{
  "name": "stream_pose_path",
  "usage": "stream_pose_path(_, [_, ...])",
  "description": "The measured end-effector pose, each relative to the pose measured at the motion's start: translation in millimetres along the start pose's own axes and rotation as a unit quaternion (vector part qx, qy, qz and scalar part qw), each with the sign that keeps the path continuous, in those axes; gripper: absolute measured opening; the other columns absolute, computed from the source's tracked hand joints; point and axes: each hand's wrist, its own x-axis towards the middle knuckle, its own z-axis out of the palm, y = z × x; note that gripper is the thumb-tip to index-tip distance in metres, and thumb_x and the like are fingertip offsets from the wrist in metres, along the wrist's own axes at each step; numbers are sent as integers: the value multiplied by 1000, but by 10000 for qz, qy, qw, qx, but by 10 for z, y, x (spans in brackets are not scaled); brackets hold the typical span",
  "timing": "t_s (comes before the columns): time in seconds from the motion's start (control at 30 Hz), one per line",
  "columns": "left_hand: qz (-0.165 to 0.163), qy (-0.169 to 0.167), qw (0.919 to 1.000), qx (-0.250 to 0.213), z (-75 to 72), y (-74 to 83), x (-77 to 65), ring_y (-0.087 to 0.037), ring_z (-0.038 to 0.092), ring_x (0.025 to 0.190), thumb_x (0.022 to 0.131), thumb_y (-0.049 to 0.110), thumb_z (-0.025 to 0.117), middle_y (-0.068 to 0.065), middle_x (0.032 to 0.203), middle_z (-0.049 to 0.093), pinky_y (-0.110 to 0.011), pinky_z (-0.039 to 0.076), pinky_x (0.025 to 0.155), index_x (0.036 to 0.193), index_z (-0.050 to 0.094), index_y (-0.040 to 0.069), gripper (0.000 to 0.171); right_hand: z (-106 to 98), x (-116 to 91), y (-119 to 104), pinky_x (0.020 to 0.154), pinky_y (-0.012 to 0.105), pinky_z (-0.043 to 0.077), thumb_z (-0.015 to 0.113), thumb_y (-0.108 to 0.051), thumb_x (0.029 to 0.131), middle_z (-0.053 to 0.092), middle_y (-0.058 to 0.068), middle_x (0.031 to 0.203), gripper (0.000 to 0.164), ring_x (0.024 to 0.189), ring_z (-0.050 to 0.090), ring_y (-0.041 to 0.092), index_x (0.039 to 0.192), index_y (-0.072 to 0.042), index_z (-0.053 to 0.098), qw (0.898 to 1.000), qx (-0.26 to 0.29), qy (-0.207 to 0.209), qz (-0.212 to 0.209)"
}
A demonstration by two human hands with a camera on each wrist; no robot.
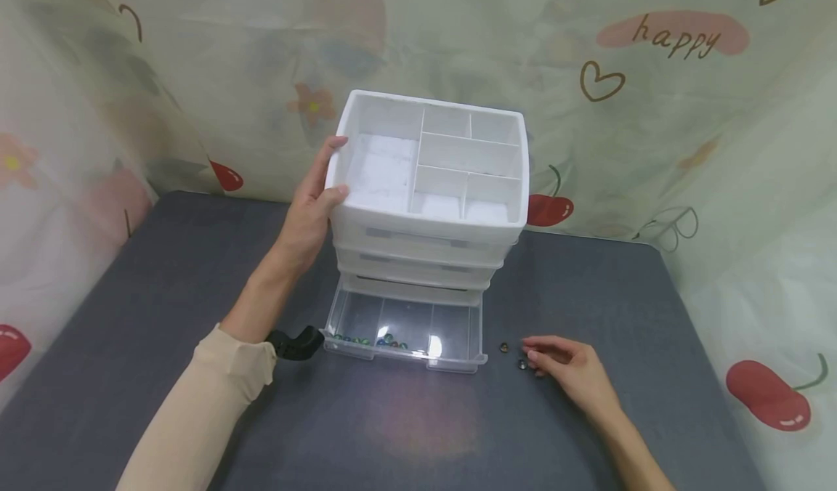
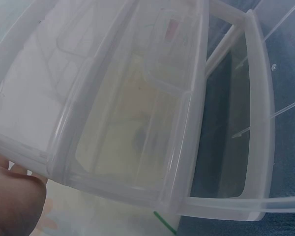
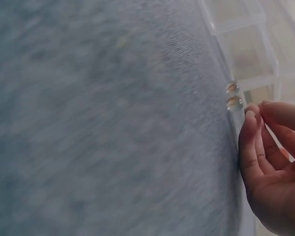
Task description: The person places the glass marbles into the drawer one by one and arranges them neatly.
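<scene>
A white plastic drawer unit (image 1: 428,186) stands on the table, its top tray split into compartments. My left hand (image 1: 312,204) grips the tray's left edge, thumb and fingertips on the rim. The clear bottom drawer (image 1: 405,317) is pulled out toward me, with several glass marbles (image 1: 391,341) along its front. To the drawer's right, a marble (image 1: 504,347) and a second marble (image 1: 522,364) lie on the table. Beside them is my right hand (image 1: 575,375), fingers bent and tips close to the thumb. Whether something sits between those fingertips is hidden.
A dark grey cloth (image 1: 425,433) covers the table. Printed curtains (image 1: 471,33) hang behind and at both sides. A black strap-like piece (image 1: 297,343) at my left wrist comes close to the open drawer's left front corner.
</scene>
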Motion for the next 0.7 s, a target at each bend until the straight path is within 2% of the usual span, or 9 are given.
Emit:
stream_pose_path(0.1, [0,-12,10000,-28,3,-4,3,-20,33,126,93,-2,43,-5,156,28,-31,33,99,149,38,17,60,-15,-23,59,70,28,56,71,-7,90,71,22,106,27,87,70,9,114,6,70,10000,28,-29,6])
stream_pose_path(0.23, [-10,-8,10000,-41,3,-10,6,-21,34,125,92,-3,43,-8,156,26,-31,33,98,149,38,17,60,-23,-51,102,73,23,54,73,-7,89,73,18,104,28,87,69,8,114,4,71,9998,-188,14,35])
stream_pose_path(0.4, [-42,2,10000,68,-4,-9,3,-21,32,127,93,-2,42,-4,156,27,-32,31,99,150,38,18,60,-19,-69,94,75,21,52,77,-7,85,73,14,103,30,86,69,11,114,0,72,9988,-476,-74,131])
stream_pose_path(0.57, [-14,30,9999,124,-2,6,-4,-19,30,130,93,-1,43,2,156,28,-32,29,102,150,38,17,60,21,-50,74,68,24,53,83,-12,79,70,1,90,28,75,67,9,106,-12,77,9905,-1364,-46,-160])
stream_pose_path(0.7, [6,17,10000,90,5,5,-2,-20,32,128,93,0,43,-1,155,29,-32,30,100,149,39,18,59,49,-20,84,63,23,51,84,-15,78,68,-7,82,21,69,64,6,98,-18,80,9803,-1898,140,-521])
